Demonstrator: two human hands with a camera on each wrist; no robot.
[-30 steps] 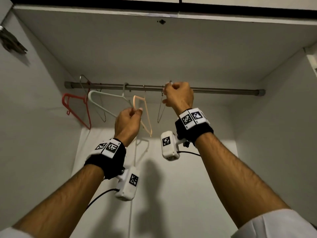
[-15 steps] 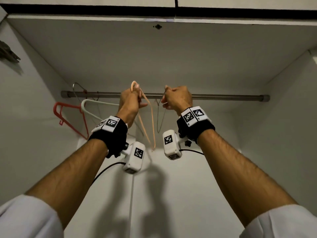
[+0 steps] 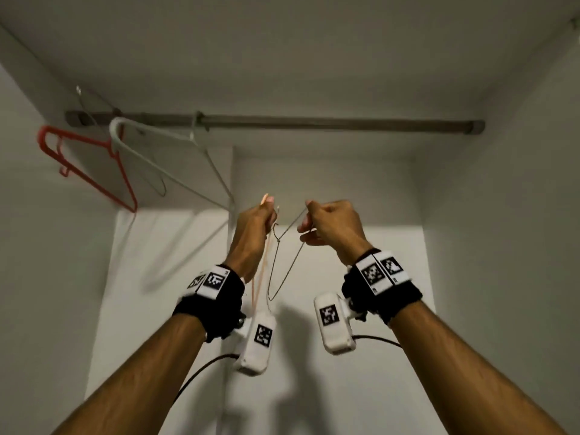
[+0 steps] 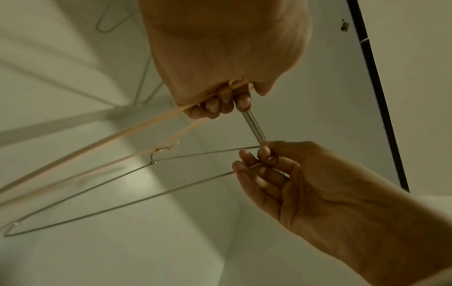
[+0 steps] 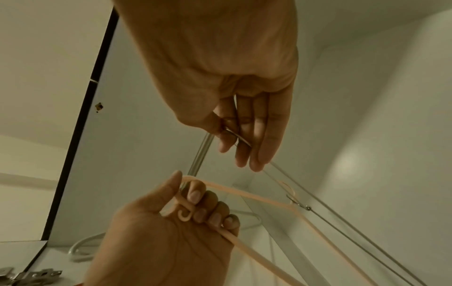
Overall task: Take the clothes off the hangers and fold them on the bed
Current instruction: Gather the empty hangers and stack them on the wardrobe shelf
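Inside a white wardrobe, two bare hangers are held below the grey metal rail (image 3: 282,123). The left hand (image 3: 252,226) is curled round the top of a thin peach plastic hanger (image 5: 257,196), its hook caught between thumb and fingers (image 5: 195,195). The right hand (image 3: 329,226) pinches a thin bare-wire metal hanger (image 4: 102,185) near its corner, the remaining fingers (image 5: 259,135) lying nearly straight. No clothes and no bed are in view — the task's garments cannot be located from these pictures, and both held hangers are empty.

The likeliest fault is judged to be tangling: the wire hanger's small hook (image 4: 156,154) lies just beside the peach bar, and the two frames hang close together between the wrists. If the hands are drawn apart or lowered quickly, the hook could be snagged on the plastic frame or on a wrist camera's cable (image 3: 194,378). The light pinch on the wire could also be lost, and the hanger dropped.

Room is limited to the left, where a white plastic hanger (image 3: 169,161), a red plastic hanger (image 3: 91,171) and another wire hanger (image 3: 157,180) hang from the rail, the white one's lower corner near the left hand. To the right, the rail is bare up to the side wall (image 3: 518,215) — open space is offered there and downward, toward the person.
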